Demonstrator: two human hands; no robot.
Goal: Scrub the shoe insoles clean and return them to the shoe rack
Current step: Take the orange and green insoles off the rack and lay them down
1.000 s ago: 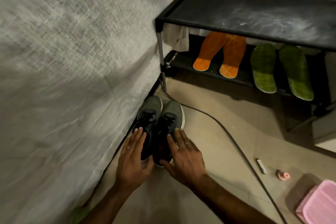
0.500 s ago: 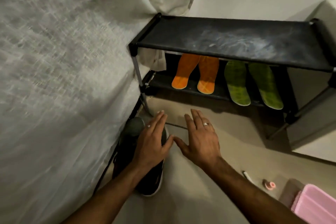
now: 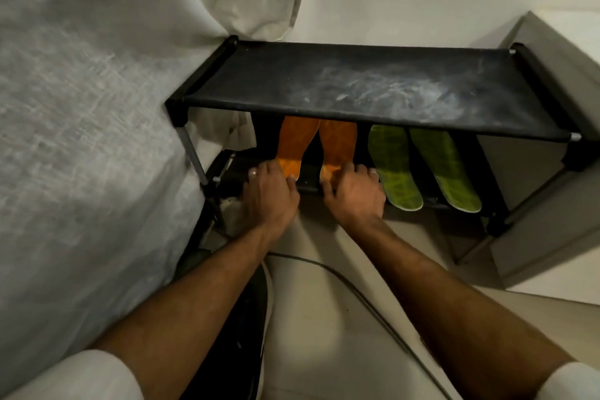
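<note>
At centre frame, on the lower tier of the black shoe rack (image 3: 357,88), the left hand (image 3: 271,196) pinches the heel of the left orange insole (image 3: 293,146). The right hand (image 3: 355,193) grips the right orange insole (image 3: 337,146). Two green insoles (image 3: 422,166) lie further right.
</note>
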